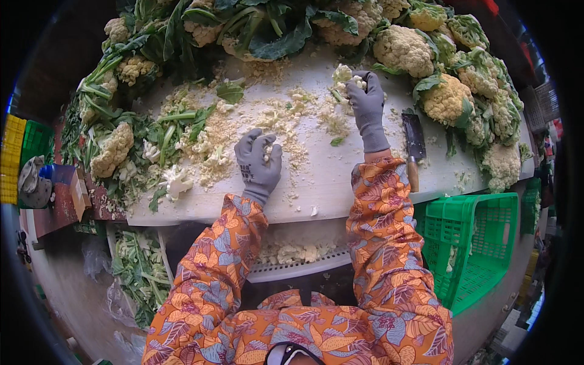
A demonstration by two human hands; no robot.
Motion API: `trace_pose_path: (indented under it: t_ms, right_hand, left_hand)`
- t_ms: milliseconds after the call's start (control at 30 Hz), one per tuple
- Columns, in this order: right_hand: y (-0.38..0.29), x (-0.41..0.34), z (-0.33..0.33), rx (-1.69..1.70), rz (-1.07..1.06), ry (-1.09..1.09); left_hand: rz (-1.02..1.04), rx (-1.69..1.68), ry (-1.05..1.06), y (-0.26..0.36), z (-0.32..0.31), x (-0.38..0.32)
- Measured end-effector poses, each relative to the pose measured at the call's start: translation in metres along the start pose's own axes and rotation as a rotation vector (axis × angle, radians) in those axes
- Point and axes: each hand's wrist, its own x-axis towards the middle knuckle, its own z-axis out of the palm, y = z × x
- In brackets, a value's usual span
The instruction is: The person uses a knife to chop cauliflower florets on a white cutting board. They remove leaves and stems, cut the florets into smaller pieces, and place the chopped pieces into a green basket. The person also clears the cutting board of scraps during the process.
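My left hand [260,164], in a grey coated work glove, hovers over the near middle of the white board [273,205]. Its fingers curl toward the thumb, with a small cauliflower floret [268,152] showing between them. Farther off to the right, my right hand [368,107] wears a matching glove and grips a cluster of cauliflower florets [342,74], partly hidden by the fingers. To the right of that hand lies a cleaver [414,137] with a dark blade, its wooden handle [413,175] toward me. Florets and crumbs [278,118] litter the board between my hands.
Whole cauliflowers [404,50] with leaves are heaped around the board's far and side edges. A green plastic crate [472,246] stands at lower right. Below the board's front edge, a white perforated basket [301,271] holds florets. Leafy trimmings [141,269] fill a container at lower left.
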Motion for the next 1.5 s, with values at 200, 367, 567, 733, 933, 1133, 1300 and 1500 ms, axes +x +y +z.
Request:
trace_pose_path:
  t_ms: [200,367,567,733,933,1133,1300,1500]
  right_hand:
    - [0.002,-0.052,-0.053,-0.801,-0.098,0.014]
    - [0.016,-0.039,-0.052,-1.081,0.039,0.028]
    - [0.018,-0.034,-0.055,-0.963,0.013,-0.173]
    - [-0.036,-0.117,-0.110,0.018,0.024,0.036]
    - [-0.235,-0.280,-0.283,-0.544,-0.291,0.672]
    - [-0.215,-0.338,-0.347,-2.015,-0.030,0.968]
    - [-0.084,-0.203,-0.201,-1.408,-0.338,0.324]
    - [-0.022,-0.136,-0.196,-1.407,0.138,0.195]
  left_hand:
    - [0.049,-0.184,-0.333,0.073,0.039,0.054]
    - [-0.012,0.156,-0.604,0.110,0.086,0.059]
    - [-0.089,-0.103,-0.469,0.093,0.112,0.054]
    - [-0.044,-0.553,-0.365,0.189,0.086,0.004]
    - [0.493,-0.964,-0.724,0.431,0.097,-0.079]
    - [0.633,-0.796,-0.490,0.350,0.069,-0.121]
    - [0.545,0.054,-0.660,0.151,0.011,-0.122]
    - [0.344,0.512,-0.557,0.039,0.007,-0.047]
